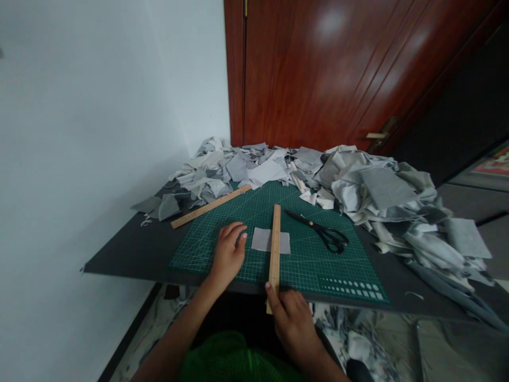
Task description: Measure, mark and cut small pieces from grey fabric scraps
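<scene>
A wooden ruler (275,233) lies lengthwise across a small grey fabric piece (261,240) on the green cutting mat (302,276). My right hand (292,321) grips the ruler's near end, which juts past the table's front edge. Left of the fabric, my left hand (229,249) hovers over or rests on the mat, fingers bent and apart from the thumb, holding nothing. Black scissors (324,231) lie to the right of the ruler, blades pointing up and left. A second wooden ruler (210,207) rests at a slant across the mat's far left edge.
Heaps of grey and white fabric scraps (270,171) line the back of the dark table (131,252), with a larger pile (385,188) on the right. A white wall (99,106) stands left, a brown door (310,74) behind. More scraps (360,345) litter the floor.
</scene>
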`<state>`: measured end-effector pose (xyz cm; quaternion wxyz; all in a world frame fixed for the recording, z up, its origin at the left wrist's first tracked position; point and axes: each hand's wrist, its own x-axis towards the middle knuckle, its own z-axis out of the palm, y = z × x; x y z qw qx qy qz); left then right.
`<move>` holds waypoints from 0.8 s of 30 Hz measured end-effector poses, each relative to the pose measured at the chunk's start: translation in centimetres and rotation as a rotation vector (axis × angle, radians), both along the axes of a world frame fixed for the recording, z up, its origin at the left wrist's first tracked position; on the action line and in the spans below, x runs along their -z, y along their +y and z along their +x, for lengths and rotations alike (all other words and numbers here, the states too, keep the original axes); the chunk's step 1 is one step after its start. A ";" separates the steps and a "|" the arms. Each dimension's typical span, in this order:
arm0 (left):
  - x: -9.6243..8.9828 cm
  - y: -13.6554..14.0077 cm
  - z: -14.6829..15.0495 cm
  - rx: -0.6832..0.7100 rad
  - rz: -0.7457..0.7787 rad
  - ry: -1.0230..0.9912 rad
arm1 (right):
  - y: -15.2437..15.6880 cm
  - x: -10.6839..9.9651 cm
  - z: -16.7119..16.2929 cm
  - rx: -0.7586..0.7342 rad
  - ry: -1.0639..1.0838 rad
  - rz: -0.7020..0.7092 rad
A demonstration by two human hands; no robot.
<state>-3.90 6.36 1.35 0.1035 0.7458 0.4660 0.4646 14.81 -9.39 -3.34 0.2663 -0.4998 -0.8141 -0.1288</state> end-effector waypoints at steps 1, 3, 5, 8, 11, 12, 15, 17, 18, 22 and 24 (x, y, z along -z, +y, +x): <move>0.0 0.2 -0.2 0.013 -0.008 -0.016 | 0.3 -0.2 -0.5 -0.005 -0.008 0.003; 0.0 0.3 -0.2 0.044 -0.023 -0.020 | 0.9 -0.4 -1.3 -0.010 -0.026 0.001; -0.1 0.2 -0.1 0.077 -0.028 0.009 | 1.4 -0.4 -2.0 -0.005 -0.053 -0.010; -0.4 -0.3 0.1 0.157 -0.019 0.079 | 1.7 -0.5 -2.6 -0.012 -0.105 -0.036; -0.6 -0.8 0.4 0.316 -0.042 0.238 | 1.6 -0.9 -2.7 -0.033 -0.114 -0.112; -0.7 -1.0 0.5 0.364 -0.058 0.301 | 1.5 -1.3 -2.6 -0.041 -0.096 -0.158; -0.6 -1.4 0.7 0.411 -0.081 0.404 | 1.2 -2.8 -1.7 -0.076 0.025 -0.315; -0.5 -1.3 0.8 0.406 -0.075 0.407 | 1.6 -4.3 -1.0 -0.074 0.125 -0.393; -0.5 -1.3 0.8 0.403 -0.071 0.401 | 2.2 -5.1 -0.6 -0.050 0.164 -0.418; -0.3 -0.8 0.8 0.375 -0.071 0.381 | 6.4 -8.2 0.4 0.130 0.144 -0.499; -0.2 -0.7 0.8 0.356 -0.067 0.378 | 8.7 -9.1 0.5 0.166 0.112 -0.554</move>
